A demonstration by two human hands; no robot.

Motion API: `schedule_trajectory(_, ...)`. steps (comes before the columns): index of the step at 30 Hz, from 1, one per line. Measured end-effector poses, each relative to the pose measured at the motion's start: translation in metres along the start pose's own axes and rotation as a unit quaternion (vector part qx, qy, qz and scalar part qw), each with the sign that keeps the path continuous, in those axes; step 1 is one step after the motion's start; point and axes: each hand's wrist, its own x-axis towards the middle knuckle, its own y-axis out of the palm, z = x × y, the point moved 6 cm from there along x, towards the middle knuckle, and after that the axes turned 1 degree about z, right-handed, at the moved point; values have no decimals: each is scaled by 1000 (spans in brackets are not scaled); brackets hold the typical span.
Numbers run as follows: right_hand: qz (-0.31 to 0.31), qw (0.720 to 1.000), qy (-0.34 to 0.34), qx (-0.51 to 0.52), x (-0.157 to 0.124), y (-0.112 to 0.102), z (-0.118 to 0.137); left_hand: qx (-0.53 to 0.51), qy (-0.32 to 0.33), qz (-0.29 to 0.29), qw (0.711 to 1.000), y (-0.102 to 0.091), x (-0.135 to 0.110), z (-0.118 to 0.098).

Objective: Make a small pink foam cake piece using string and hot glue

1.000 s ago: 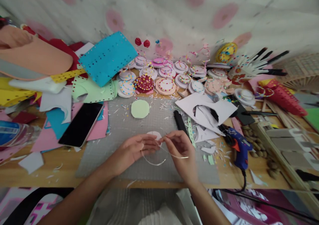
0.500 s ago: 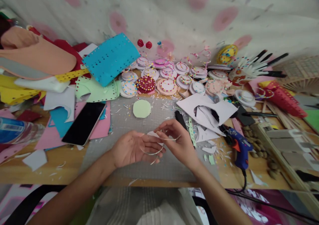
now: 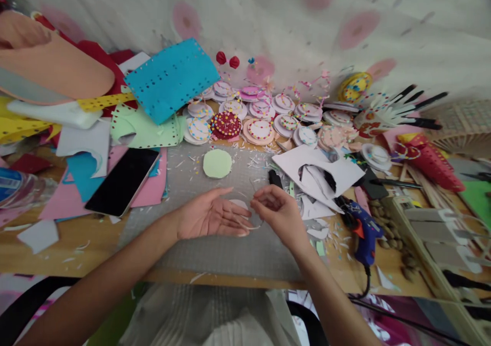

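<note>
My left hand [image 3: 215,217] lies palm up above the grey cutting mat [image 3: 184,259], fingers stretched out. A thin pale strip [image 3: 247,228] loops across its fingertips. Just to the right, my right hand [image 3: 278,213] pinches this strip between thumb and fingers; part of the loop rises faintly behind the fingers. Partly hidden behind the left fingers is a white rounded piece [image 3: 240,203], and I cannot tell whether it touches the hand. A pale green foam disc [image 3: 217,163] rests flat on the mat beyond my hands.
Several small decorated foam hats [image 3: 261,129] stand along the back. To the left are a black phone [image 3: 123,182], a blue dotted sheet [image 3: 172,80] and a plastic bottle [image 3: 23,187]. A cut white sheet [image 3: 287,159] and a blue glue gun [image 3: 366,233] lie to the right.
My left fingers have straightened and the palm has turned flatter. The strip's loop has shifted right towards my right hand, which still pinches it. The view has moved slightly.
</note>
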Motion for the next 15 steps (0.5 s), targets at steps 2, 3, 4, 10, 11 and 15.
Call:
schedule_trajectory(2,-29,999,12,17,-4,-4,-7,6,43,-44,998,-4,-8,0)
schedule_trajectory(3,-48,998,15,23,-6,-5,-11,21,74,-65,995,-5,-14,1)
schedule_trajectory(4,-67,997,16,26,-9,-6,-13,50,109,-89,989,-6,-19,2)
schedule_trajectory(10,-190,982,-4,-16,-33,-5,-19,316,297,-268,860,4,-38,33)
schedule_trajectory(11,-205,979,-8,-23,-37,-3,-19,332,311,-272,848,7,-36,39)
schedule_trajectory(15,-212,977,-20,1,-48,4,-23,340,349,-281,827,12,-29,51)
